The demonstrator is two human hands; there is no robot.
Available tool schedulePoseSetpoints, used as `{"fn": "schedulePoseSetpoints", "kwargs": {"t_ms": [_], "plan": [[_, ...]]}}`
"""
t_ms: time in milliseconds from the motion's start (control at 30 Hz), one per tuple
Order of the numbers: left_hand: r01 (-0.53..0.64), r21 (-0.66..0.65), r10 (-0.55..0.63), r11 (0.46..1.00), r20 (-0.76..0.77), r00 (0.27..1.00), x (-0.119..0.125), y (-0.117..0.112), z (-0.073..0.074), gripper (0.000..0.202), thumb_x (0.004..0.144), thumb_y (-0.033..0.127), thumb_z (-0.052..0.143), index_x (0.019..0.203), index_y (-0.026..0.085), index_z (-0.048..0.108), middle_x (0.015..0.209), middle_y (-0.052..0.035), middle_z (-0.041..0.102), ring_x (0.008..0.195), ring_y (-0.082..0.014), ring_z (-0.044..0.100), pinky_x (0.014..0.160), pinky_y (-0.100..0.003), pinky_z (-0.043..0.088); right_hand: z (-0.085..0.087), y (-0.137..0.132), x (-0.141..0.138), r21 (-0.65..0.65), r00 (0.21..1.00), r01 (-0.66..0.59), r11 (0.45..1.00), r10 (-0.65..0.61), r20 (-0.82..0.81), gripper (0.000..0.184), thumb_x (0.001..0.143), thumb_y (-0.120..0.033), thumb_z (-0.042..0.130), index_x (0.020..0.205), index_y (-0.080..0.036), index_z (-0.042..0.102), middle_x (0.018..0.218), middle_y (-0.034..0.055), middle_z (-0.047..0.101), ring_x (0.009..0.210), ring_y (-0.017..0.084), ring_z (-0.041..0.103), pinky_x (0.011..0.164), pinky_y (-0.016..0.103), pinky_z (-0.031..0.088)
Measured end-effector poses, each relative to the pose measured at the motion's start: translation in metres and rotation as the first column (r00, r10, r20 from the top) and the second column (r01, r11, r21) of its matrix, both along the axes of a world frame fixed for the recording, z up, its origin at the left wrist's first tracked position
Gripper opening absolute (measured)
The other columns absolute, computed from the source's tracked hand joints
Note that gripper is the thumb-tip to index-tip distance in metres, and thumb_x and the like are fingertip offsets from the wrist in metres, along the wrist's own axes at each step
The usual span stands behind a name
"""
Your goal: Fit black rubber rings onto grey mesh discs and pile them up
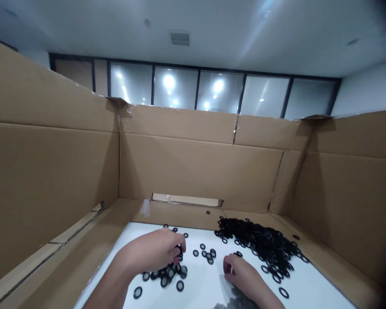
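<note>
My left hand [162, 249] is over the left side of a white board [209, 279], its thumb and index finger pinched around a black ring [180, 253]. Below and around it lie several black rings with greyish centres [164, 281], some heaped together. To the right, my right hand [241, 272] has its fingertips curled together low over the board; whatever they may hold is too small to make out. Partly hidden under my right wrist is a heap of grey translucent pieces [236, 300]. A small cluster of grey-centred rings [208, 255] lies between the hands.
A large pile of plain black rings [260, 240] covers the board's back right. Tall cardboard walls [193, 167] enclose the left, back and right sides, with a slot [186, 200] low in the back. Stray rings [208, 212] lie on the cardboard floor.
</note>
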State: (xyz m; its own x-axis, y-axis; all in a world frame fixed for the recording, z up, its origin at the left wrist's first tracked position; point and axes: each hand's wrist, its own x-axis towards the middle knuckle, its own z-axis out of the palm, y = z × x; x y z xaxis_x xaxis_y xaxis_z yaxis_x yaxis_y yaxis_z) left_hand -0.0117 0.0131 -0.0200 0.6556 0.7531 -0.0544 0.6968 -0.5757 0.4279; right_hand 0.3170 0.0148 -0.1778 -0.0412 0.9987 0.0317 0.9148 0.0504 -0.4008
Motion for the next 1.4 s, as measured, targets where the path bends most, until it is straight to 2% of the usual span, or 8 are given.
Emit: {"fn": "schedulePoseSetpoints", "kwargs": {"t_ms": [300,500,633,733,800,900,1233,1400], "plan": [[0.006,0.05,-0.006,0.999,-0.001,1.0,0.002,0.001,-0.002,0.019,0.083,0.02,0.052,0.084,0.024,0.07,0.083,-0.0006,0.076,0.07,-0.0196,0.065,0.053,-0.027,0.034,0.025,-0.015,-0.07,0.025,0.873,-0.284,0.959,0.269,-0.406,0.013,0.078,-0.011,0.069,0.086,-0.019,0.075,0.085,0.0008,0.071,0.079,0.016,0.066,0.07,0.021,0.049],[-0.047,0.176,0.012,0.983,0.193,0.981,-0.005,0.004,0.014,0.02,0.087,0.025,0.055,0.082,0.022,0.074,0.083,-0.0011,0.073,0.078,-0.0182,0.064,0.066,-0.026,0.041,0.097,-0.023,-0.126,0.332,0.62,-0.422,0.843,0.536,-0.573,0.015,0.079,-0.009,0.073,0.083,-0.022,0.077,0.087,0.0002,0.069,0.079,0.015,0.063,0.072,0.025,0.049],[-0.188,0.183,0.06,0.965,0.541,0.839,-0.008,0.004,0.025,0.021,0.09,0.035,0.06,0.088,0.021,0.076,0.085,-0.0023,0.074,0.079,-0.0179,0.065,0.066,-0.025,0.045,0.15,-0.02,-0.143,0.532,0.501,-0.222,0.817,0.563,-0.657,0.006,0.082,-0.019,0.074,0.087,-0.021,0.075,0.084,0.001,0.07,0.077,0.016,0.064,0.068,0.028,0.051],[-0.349,0.073,0.161,0.934,0.786,0.596,-0.005,0.002,0.025,0.023,0.086,0.04,0.067,0.089,0.018,0.075,0.081,-0.0034,0.073,0.069,-0.0161,0.063,0.059,-0.024,0.047,0.168,-0.019,-0.152,0.579,0.386,-0.117,0.807,0.574,-0.722,0.007,0.084,-0.025,0.074,0.09,-0.021,0.075,0.088,0.0032,0.072,0.078,0.018,0.066,0.069,0.03,0.054],[-0.382,0.003,0.19,0.924,0.864,0.466,-0.002,0.002,0.022,0.024,0.082,0.04,0.071,0.088,0.017,0.073,0.073,-0.0021,0.07,0.057,-0.0128,0.059,0.052,-0.023,0.047,0.172,-0.018,-0.155,0.612,0.394,-0.08,0.787,0.589,-0.706,0.007,0.085,-0.026,0.074,0.089,-0.021,0.076,0.088,0.0039,0.071,0.079,0.018,0.066,0.068,0.03,0.054],[-0.323,-0.039,0.176,0.946,0.897,0.406,0.002,0.002,0.018,0.023,0.082,0.039,0.073,0.085,0.016,0.072,0.062,0.0004,0.065,0.05,-0.011,0.056,0.048,-0.021,0.046,0.173,-0.017,-0.158,0.672,0.436,-0.051,0.738,0.622,-0.65,0.005,0.085,-0.023,0.072,0.086,-0.022,0.077,0.086,0.004,0.069,0.079,0.019,0.066,0.064,0.028,0.053],[-0.104,-0.032,0.07,0.994,0.92,0.385,0.011,-0.008,0.022,0.025,0.094,0.038,0.063,0.1,0.018,0.076,0.079,-0.0033,0.069,0.068,-0.0132,0.063,0.059,-0.02,0.055,0.177,-0.025,-0.154,0.689,0.479,0.047,0.724,0.589,-0.651,0.007,0.088,-0.021,0.07,0.085,-0.023,0.075,0.087,0.0024,0.065,0.078,0.015,0.065,0.064,0.023,0.054],[-0.045,-0.057,0.07,0.997,0.902,0.426,0.011,-0.013,0.021,0.023,0.09,0.034,0.069,0.109,0.023,0.077,0.097,-0.0046,0.074,0.084,-0.0169,0.067,0.066,-0.023,0.059,0.179,-0.032,-0.152,0.762,0.617,0.112,0.638,0.556,-0.557,0.007,0.089,-0.019,0.07,0.09,-0.025,0.072,0.087,0.0002,0.069,0.078,0.015,0.065,0.07,0.025,0.053]]}}
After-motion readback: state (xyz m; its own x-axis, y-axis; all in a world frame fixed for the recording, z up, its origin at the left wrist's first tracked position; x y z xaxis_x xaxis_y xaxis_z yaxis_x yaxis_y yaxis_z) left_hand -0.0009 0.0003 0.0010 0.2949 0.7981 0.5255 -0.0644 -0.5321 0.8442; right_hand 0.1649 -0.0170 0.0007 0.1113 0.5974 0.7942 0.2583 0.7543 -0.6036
